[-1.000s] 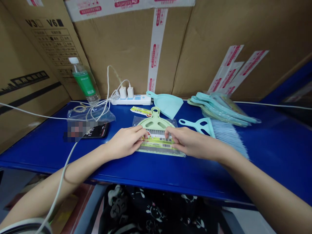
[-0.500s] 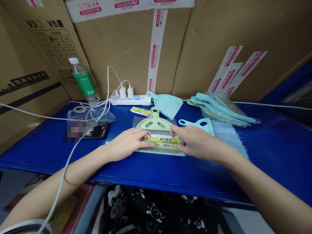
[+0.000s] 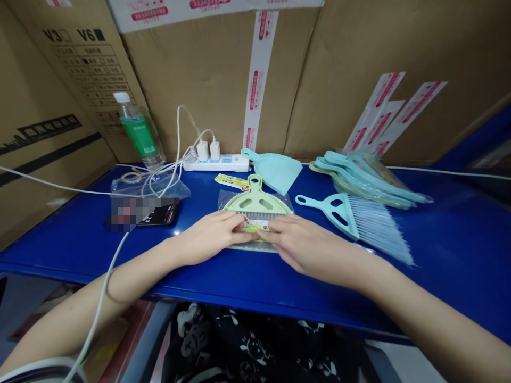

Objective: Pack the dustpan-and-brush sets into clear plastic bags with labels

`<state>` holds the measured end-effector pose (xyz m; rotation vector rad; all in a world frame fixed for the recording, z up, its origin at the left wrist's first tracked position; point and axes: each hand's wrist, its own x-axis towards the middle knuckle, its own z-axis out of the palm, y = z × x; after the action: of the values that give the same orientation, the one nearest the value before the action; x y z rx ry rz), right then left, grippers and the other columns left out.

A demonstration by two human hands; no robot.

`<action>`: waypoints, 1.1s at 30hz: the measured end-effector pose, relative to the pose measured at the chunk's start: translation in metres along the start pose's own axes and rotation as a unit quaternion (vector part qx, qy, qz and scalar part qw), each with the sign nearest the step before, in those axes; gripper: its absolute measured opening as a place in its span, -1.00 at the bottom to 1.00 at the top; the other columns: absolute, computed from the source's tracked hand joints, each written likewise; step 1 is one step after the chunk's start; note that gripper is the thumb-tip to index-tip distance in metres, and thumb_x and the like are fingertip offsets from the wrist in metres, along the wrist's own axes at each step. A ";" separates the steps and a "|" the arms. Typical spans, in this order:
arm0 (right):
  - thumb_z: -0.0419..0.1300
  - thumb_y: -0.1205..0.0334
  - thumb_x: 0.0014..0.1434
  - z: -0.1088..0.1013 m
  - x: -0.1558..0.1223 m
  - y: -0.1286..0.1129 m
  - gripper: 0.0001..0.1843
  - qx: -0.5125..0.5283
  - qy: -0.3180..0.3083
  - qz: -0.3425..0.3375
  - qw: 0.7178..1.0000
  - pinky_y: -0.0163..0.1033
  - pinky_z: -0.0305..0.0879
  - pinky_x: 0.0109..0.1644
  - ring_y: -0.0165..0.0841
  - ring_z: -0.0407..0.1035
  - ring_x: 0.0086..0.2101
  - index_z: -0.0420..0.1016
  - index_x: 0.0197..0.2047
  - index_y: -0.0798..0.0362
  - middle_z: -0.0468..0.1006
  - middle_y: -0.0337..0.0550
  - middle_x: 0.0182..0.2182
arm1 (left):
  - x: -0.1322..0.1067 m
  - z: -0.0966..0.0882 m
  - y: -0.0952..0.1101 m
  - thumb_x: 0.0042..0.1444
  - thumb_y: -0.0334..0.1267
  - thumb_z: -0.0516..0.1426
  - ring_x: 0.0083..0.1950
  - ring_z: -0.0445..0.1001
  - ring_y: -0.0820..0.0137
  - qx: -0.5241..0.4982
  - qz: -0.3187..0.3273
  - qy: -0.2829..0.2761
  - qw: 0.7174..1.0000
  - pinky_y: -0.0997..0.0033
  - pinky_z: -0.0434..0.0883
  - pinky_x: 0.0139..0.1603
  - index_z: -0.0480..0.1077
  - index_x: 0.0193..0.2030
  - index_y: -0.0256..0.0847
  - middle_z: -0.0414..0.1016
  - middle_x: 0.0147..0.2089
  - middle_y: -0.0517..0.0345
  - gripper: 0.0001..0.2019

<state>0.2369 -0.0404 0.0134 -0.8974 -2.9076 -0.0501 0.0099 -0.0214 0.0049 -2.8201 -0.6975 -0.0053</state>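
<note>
A green dustpan and brush set (image 3: 255, 200) lies on clear plastic on the blue table in front of me, its handle pointing away. A yellow and white label (image 3: 255, 225) runs across its grey bristles. My left hand (image 3: 223, 234) is closed on the label's left part, thumb stretched along it. From the other side, my right hand (image 3: 299, 239) has bent fingers pressed on the label. Both thumbs nearly meet at the middle; the hands hide the label's ends. Right of my right hand lies a light blue brush (image 3: 347, 215), and behind the set a light blue dustpan (image 3: 277, 170).
Bagged dustpan sets (image 3: 363, 178) are piled at the back right. A second label (image 3: 231, 182) lies near a power strip (image 3: 235, 163) with two chargers. Leftward are a phone (image 3: 159, 214), a bottle (image 3: 138, 133) and loose cables (image 3: 178, 138). Cardboard (image 3: 199, 80) stands behind.
My right hand has slid left across the label, from the set's right edge to near my left thumb. More of the light blue brush now shows. My left hand has barely moved.
</note>
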 end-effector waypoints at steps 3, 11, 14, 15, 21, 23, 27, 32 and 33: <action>0.02 0.50 0.11 0.000 -0.003 0.001 -0.58 -0.024 -0.010 -0.008 1.000 -0.08 0.30 -0.08 -0.22 0.41 -0.22 0.51 0.00 0.16 0.57 0.02 -0.23 | 0.000 0.000 0.000 0.29 -0.47 -0.12 -0.19 0.33 0.35 0.004 -0.001 0.001 1.000 0.36 0.33 -0.15 0.29 0.21 -0.05 0.36 -0.20 0.12 -0.56; 0.09 0.43 0.11 -0.004 -0.008 0.002 -0.57 -0.077 -0.039 0.008 0.996 -0.13 0.20 -0.18 -0.18 0.38 -0.24 0.51 0.05 0.12 0.58 0.01 -0.27 | 0.001 -0.004 0.003 0.27 -0.45 -0.05 -0.13 0.38 0.30 0.030 -0.015 -0.005 0.999 0.33 0.35 -0.14 0.39 0.13 -0.12 0.42 -0.16 0.05 -0.62; 0.09 0.44 0.10 -0.007 -0.010 0.003 -0.58 -0.075 -0.052 0.025 0.996 -0.15 0.14 -0.22 -0.18 0.38 -0.27 0.54 0.02 0.08 0.59 -0.01 -0.31 | 0.001 -0.006 0.004 0.22 -0.46 0.00 -0.13 0.38 0.29 0.034 -0.025 -0.011 0.999 0.32 0.35 -0.14 0.43 0.09 -0.11 0.41 -0.21 0.06 -0.63; 0.08 0.44 0.11 -0.008 -0.011 0.003 -0.58 -0.070 -0.058 0.031 0.995 -0.15 0.12 -0.23 -0.18 0.38 -0.28 0.54 0.01 0.07 0.59 -0.01 -0.32 | 0.001 -0.007 0.004 0.20 -0.46 0.01 -0.13 0.38 0.28 0.034 -0.027 -0.010 0.999 0.32 0.34 -0.14 0.44 0.08 -0.11 0.41 -0.23 0.06 -0.63; 0.01 0.46 0.14 -0.021 -0.016 0.005 -0.55 -0.035 -0.119 0.092 0.988 -0.16 0.07 -0.24 -0.29 0.38 -0.44 0.58 -0.03 -0.05 0.59 -0.12 -0.47 | -0.002 -0.011 0.000 0.14 -0.49 0.04 -0.21 0.36 0.27 0.014 -0.050 -0.009 0.999 0.31 0.32 -0.20 0.51 0.00 -0.06 0.37 -0.30 0.08 -0.62; -0.01 0.46 0.16 -0.026 -0.017 0.007 -0.55 -0.026 -0.151 0.120 0.981 -0.16 0.09 -0.23 -0.29 0.40 -0.43 0.60 -0.06 -0.08 0.61 -0.13 -0.46 | -0.003 -0.013 -0.002 0.11 -0.51 0.02 -0.24 0.34 0.29 0.008 -0.060 -0.016 0.998 0.32 0.32 -0.21 0.52 -0.01 -0.03 0.37 -0.31 0.09 -0.58; -0.03 0.44 0.18 -0.031 -0.019 0.012 -0.51 -0.018 -0.174 0.145 0.974 -0.16 0.13 -0.23 -0.29 0.42 -0.41 0.59 -0.02 -0.15 0.64 -0.14 -0.41 | -0.008 -0.017 -0.009 0.03 -0.58 -0.02 -0.28 0.29 0.32 -0.013 -0.070 -0.019 0.997 0.33 0.34 -0.18 0.54 -0.04 0.02 0.36 -0.34 0.10 -0.49; -0.04 0.46 0.12 -0.031 -0.025 0.020 -0.47 -0.013 -0.163 0.149 0.975 -0.18 0.18 -0.26 -0.33 0.41 -0.47 0.60 -0.02 -0.16 0.64 -0.17 -0.45 | -0.014 -0.022 -0.017 -0.05 -0.62 -0.07 -0.32 0.27 0.37 -0.056 -0.094 -0.026 0.994 0.41 0.36 -0.19 0.58 -0.11 0.02 0.34 -0.40 0.13 -0.42; -0.03 0.45 0.12 -0.030 -0.026 0.022 -0.48 -0.011 -0.158 0.150 0.976 -0.18 0.19 -0.27 -0.32 0.41 -0.47 0.61 -0.05 -0.15 0.64 -0.17 -0.45 | -0.015 -0.023 -0.019 -0.07 -0.63 -0.08 -0.33 0.28 0.37 -0.063 -0.100 -0.030 0.993 0.42 0.36 -0.20 0.58 -0.12 0.02 0.33 -0.41 0.14 -0.42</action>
<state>0.2729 -0.0386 0.0407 -1.4595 -3.0128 0.0909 -0.0107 -0.0171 0.0310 -2.8664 -1.0247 -0.0006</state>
